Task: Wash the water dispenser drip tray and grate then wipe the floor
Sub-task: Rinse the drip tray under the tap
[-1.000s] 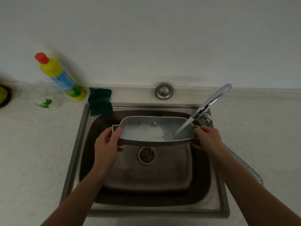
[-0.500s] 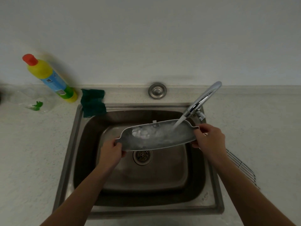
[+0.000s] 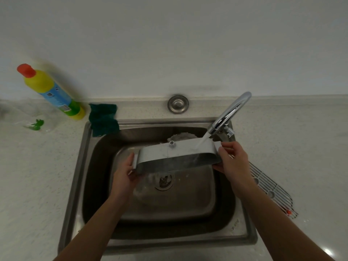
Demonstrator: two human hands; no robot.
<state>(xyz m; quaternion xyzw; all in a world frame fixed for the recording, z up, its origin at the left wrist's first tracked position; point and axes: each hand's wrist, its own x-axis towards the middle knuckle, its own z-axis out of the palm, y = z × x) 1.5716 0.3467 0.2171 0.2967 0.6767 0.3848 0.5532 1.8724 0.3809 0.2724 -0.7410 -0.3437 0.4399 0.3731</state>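
Observation:
The grey drip tray (image 3: 175, 157) is held over the steel sink (image 3: 75, 176), tipped so its underside and front wall face me. My left hand (image 3: 125, 173) grips its left end and my right hand (image 3: 232, 161) grips its right end. Water runs from the chrome faucet (image 3: 230, 113) onto the tray's right part and spills down toward the drain (image 3: 163, 181). The metal grate (image 3: 271, 191) lies on the counter to the right of the sink, partly hidden behind my right forearm.
A yellow detergent bottle with a red cap (image 3: 50, 91) stands at the back left. A dark green sponge cloth (image 3: 103, 119) hangs over the sink's back left corner. A clear plastic bag (image 3: 33, 121) lies at far left. A round metal cap (image 3: 178, 103) sits behind the sink.
I have tipped the tray from open side up to underside up, so the soapy water poured out into the sink. Both hands kept their grip on its ends.

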